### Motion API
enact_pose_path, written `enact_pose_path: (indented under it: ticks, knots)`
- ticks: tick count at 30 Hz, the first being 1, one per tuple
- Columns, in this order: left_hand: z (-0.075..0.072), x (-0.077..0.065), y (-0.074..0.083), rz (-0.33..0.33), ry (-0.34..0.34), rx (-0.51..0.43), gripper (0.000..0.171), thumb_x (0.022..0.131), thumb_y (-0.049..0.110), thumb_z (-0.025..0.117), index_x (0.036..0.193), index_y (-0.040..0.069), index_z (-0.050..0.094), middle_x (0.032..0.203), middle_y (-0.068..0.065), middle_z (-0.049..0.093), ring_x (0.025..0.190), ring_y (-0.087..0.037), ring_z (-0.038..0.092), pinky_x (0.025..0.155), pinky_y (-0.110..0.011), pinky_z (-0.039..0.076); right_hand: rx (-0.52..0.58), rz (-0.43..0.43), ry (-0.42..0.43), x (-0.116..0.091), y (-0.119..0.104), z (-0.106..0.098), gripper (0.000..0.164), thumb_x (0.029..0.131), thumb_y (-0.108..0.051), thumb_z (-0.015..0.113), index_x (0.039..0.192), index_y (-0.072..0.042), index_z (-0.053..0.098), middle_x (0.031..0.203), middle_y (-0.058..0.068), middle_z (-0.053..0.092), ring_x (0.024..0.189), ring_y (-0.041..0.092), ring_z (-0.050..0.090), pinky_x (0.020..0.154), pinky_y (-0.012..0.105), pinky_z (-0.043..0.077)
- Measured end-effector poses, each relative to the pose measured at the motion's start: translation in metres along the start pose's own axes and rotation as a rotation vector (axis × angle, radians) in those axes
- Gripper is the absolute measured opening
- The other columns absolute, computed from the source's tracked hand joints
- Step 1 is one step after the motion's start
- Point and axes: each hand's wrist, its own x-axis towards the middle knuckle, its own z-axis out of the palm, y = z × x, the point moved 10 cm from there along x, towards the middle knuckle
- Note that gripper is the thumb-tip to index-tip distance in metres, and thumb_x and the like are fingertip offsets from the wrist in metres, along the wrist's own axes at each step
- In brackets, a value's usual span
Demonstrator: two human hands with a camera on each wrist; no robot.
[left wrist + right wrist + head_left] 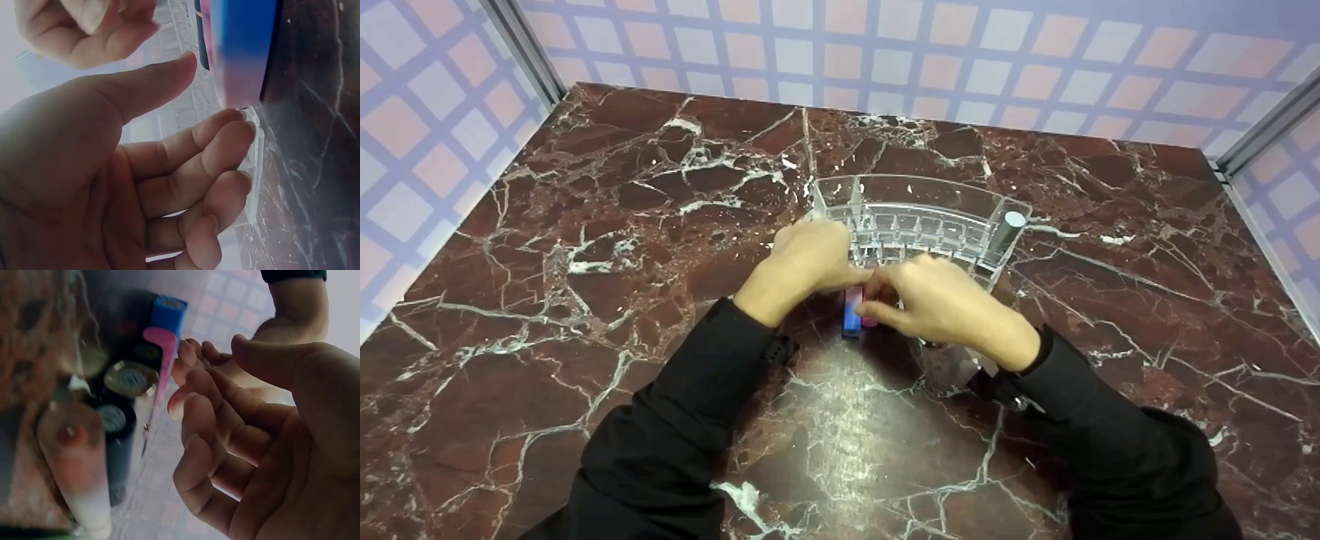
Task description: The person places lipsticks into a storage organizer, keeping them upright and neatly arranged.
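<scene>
A small blue-and-pink box stands at the front of a clear curved organizer with many small compartments. Beside the box is a pink item, its kind unclear. My left hand is at the box's far end; in the left wrist view its fingers bend loosely near the box, thumb apart, nothing between them. Just right of the box, my right hand has bent fingers close to the pink item, thumb apart and no held thing visible. Whether either hand touches these items I cannot tell.
A silver cylinder stands in the organizer's right end. Nearer me, partly under the right wrist, is a clear pinkish bottle. A gold-rimmed round-topped container and a dark capped one stand by it. Patterned panels border the marbled table.
</scene>
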Motion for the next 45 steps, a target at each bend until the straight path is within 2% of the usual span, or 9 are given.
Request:
enact_pose_path:
  ticks: [4,10,17,19,23,29,36,45]
  knots:
    - [0.006,0.001,-0.002,0.009,-0.039,-0.005,0.058,0.092,0.067,0.065,0.070,0.014,0.061,0.071,-0.002,0.063,0.062,-0.017,0.053,0.057,-0.030,0.044,-0.054,-0.004,-0.047,0.000,-0.002,0.012,0.031,0.099,-0.040,0.070,0.104,-0.010,0.072,0.075,-0.003,0.067,0.053,0.007,0.055,0.053,0.029,0.052]
    - [0.012,-0.001,-0.003,0.021,-0.110,-0.021,0.055,0.097,0.064,0.060,0.077,0.013,0.068,0.070,-0.003,0.069,0.067,-0.021,0.062,0.064,-0.035,0.052,-0.101,0.003,-0.035,-0.002,-0.003,0.015,0.033,0.098,-0.044,0.070,0.096,-0.010,0.068,0.068,-0.003,0.058,0.054,0.011,0.054,0.053,0.034,0.051]
    - [0.021,-0.001,-0.005,0.022,-0.204,-0.012,0.044,0.099,0.050,0.055,0.080,0.014,0.073,0.072,-0.002,0.072,0.070,-0.021,0.067,0.070,-0.037,0.053,-0.087,0.001,-0.032,-0.001,-0.004,0.016,0.032,0.097,-0.043,0.072,0.099,-0.012,0.073,0.078,-0.001,0.068,0.061,0.012,0.060,0.058,0.035,0.055]
    - [0.024,0.001,-0.005,0.020,-0.220,-0.020,0.046,0.099,0.051,0.052,0.081,0.015,0.075,0.073,-0.002,0.072,0.070,-0.021,0.067,0.070,-0.037,0.053,-0.087,0.006,-0.036,-0.001,-0.003,0.018,0.031,0.097,-0.044,0.072,0.100,-0.012,0.074,0.080,-0.001,0.070,0.062,0.011,0.061,0.059,0.035,0.056]
    - [0.029,0.003,-0.006,0.020,-0.222,-0.036,0.054,0.098,0.058,0.048,0.078,0.016,0.075,0.071,-0.003,0.071,0.069,-0.021,0.066,0.070,-0.036,0.051,-0.099,0.010,-0.037,-0.001,-0.002,0.020,0.031,0.097,-0.044,0.071,0.101,-0.013,0.075,0.082,-0.001,0.071,0.062,0.012,0.062,0.059,0.035,0.057]
    - [0.033,0.006,-0.007,0.013,-0.208,-0.041,0.055,0.097,0.060,0.047,0.075,0.016,0.072,0.070,-0.003,0.071,0.067,-0.020,0.066,0.067,-0.034,0.050,-0.105,-0.002,-0.025,-0.001,-0.003,0.020,0.030,0.097,-0.043,0.071,0.100,-0.014,0.076,0.083,-0.001,0.072,0.062,0.011,0.062,0.057,0.036,0.057]
    - [0.037,0.008,-0.009,0.001,-0.238,-0.042,0.057,0.099,0.062,0.047,0.075,0.016,0.071,0.072,-0.003,0.072,0.066,-0.019,0.069,0.060,-0.032,0.049,-0.097,0.002,-0.036,0.000,-0.003,0.021,0.030,0.097,-0.043,0.071,0.102,-0.014,0.077,0.087,-0.001,0.074,0.065,0.012,0.064,0.060,0.036,0.058]
    - [0.038,0.006,-0.008,0.005,-0.274,-0.022,0.057,0.100,0.063,0.043,0.072,0.019,0.066,0.075,-0.003,0.071,0.062,-0.019,0.067,0.062,-0.033,0.050,-0.092,0.003,-0.052,0.001,-0.003,0.022,0.030,0.097,-0.043,0.071,0.104,-0.014,0.077,0.088,-0.001,0.074,0.067,0.012,0.066,0.063,0.036,0.059]
